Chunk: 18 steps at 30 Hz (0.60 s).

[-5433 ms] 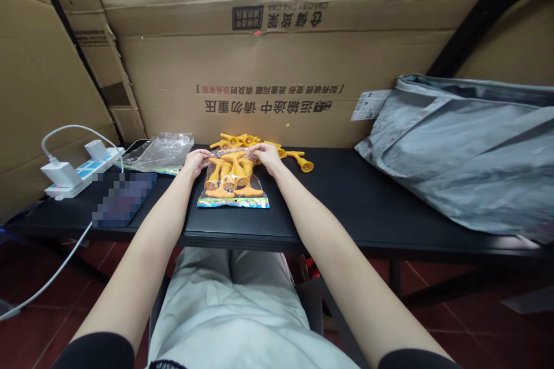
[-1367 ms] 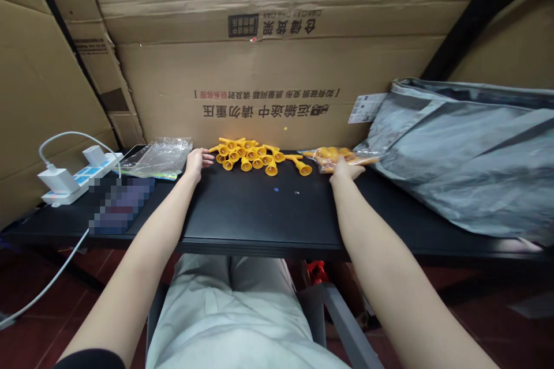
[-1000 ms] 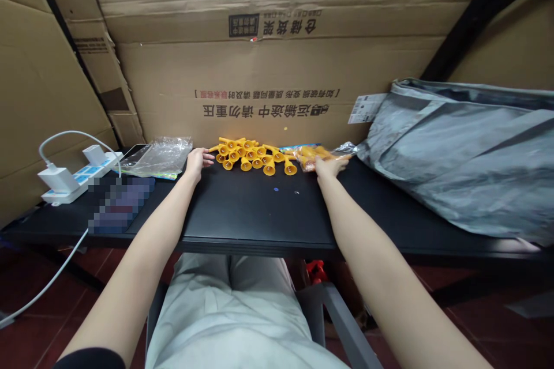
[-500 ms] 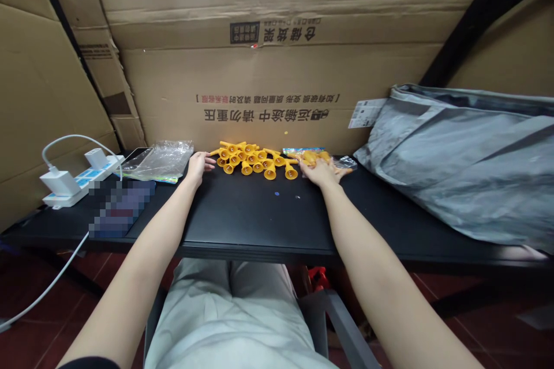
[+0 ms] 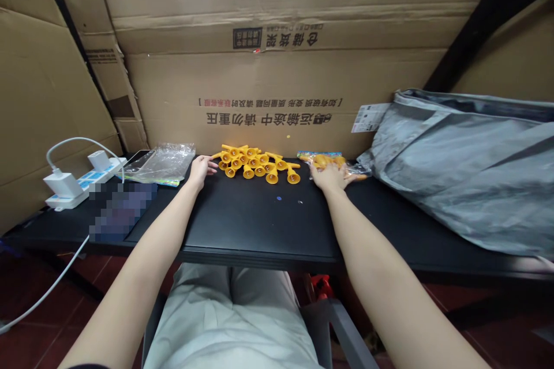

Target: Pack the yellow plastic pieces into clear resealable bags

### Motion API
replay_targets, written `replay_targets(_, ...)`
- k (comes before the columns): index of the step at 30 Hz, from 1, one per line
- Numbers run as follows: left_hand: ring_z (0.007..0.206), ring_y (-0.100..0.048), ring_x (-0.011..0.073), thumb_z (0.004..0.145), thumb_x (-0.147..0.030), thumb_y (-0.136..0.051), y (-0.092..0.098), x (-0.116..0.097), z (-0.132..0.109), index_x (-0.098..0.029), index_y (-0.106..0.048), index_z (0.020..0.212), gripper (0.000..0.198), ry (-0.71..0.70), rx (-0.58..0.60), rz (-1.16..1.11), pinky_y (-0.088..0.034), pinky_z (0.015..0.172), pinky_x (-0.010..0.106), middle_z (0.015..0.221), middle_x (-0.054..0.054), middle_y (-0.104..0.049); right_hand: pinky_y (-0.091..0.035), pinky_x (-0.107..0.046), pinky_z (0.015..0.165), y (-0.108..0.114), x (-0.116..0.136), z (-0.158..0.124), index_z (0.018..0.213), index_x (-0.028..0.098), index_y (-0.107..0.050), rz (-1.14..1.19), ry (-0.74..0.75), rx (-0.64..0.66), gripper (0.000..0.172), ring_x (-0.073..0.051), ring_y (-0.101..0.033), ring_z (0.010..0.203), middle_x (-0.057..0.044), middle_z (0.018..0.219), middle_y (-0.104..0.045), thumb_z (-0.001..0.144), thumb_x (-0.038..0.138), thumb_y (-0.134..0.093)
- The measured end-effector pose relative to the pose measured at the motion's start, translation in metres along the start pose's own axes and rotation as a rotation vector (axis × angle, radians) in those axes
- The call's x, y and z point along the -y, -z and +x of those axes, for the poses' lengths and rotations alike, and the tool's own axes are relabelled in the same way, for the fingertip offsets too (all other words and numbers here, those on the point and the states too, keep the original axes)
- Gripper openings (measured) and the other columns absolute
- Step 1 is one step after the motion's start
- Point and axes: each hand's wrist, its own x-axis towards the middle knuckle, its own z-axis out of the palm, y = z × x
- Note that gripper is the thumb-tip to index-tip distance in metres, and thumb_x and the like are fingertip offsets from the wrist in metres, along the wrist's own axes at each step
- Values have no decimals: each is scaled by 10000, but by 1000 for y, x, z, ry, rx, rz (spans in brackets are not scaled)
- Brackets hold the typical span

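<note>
On the worktop's (image 5: 259, 225) far side, our right hand (image 5: 330, 176) lies on the filled bag (image 5: 328, 159), its grip unclear to us; our left hand (image 5: 201, 172), grip released, sits just left of yellow horns (image 5: 254, 163).

From where I stand, the light is modest and even, seemingly from overhead, with a faint sheen across the smooth black worktop (image 5: 259, 222). Below it, the dark red tiled floor (image 5: 47, 334) sinks into gloom. Small white glints catch on the clear, crinkled plastic bag (image 5: 171, 160); the yellow cup-ended plastic pieces (image 5: 254, 163) show bright against the brown cardboard wall (image 5: 277, 78), whose smallest print blurs. Coarse square blocks mask a dark flat object (image 5: 123, 211). Wide-angle stretching pulls the big grey bag (image 5: 471, 176) outward.
</note>
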Motion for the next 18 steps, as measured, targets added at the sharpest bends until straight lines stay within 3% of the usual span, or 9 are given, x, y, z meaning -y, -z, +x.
replay_targets(5, 385, -525, 87, 722, -198, -485, -1, -1, -3, -160, -541, 771, 83, -2, 13, 14, -409, 460, 200, 528, -10, -616, -10, -649, 1078, 4, 0, 2, 1306, 73, -495, 36, 39, -6, 605, -339, -199, 1389, -201, 1408, -424, 894, 489, -339)
replay_targets(9, 385, -523, 84, 738, -196, -476, -1, -2, -4, -158, -538, 779, 83, -4, 12, 27, -401, 459, 196, 533, -11, -617, -118, -661, 1057, 15, 2, -2, 1189, 94, -590, -4, 49, -69, 458, -327, -345, 1313, -190, 1326, -509, 913, 324, -306)
replay_targets(12, 384, -522, 86, 748, -191, -472, -2, -2, -5, -158, -535, 776, 76, -4, 7, 29, -398, 460, 201, 539, -10, -616, -192, -625, 1044, 21, 6, -5, 1125, 65, -624, -84, 20, -28, 442, -342, -427, 1232, -223, 1245, -545, 892, 311, -340)
replay_targets(15, 380, -518, 85, 755, -178, -470, -2, -3, -6, -158, -534, 775, 70, 2, 5, 28, -398, 461, 204, 534, -13, -612, -178, -588, 1066, 20, 10, -6, 1199, 43, -576, -101, -20, 78, 544, -369, -357, 1288, -243, 1314, -484, 881, 431, -367)
replay_targets(18, 378, -517, 84, 764, -173, -466, -2, -3, -5, -157, -537, 776, 74, 3, 9, 27, -393, 457, 202, 529, -15, -610, -126, -595, 1090, 14, 11, -4, 1337, 100, -459, -60, -30, 152, 620, -349, -216, 1379, -191, 1440, -374, 867, 494, -375)
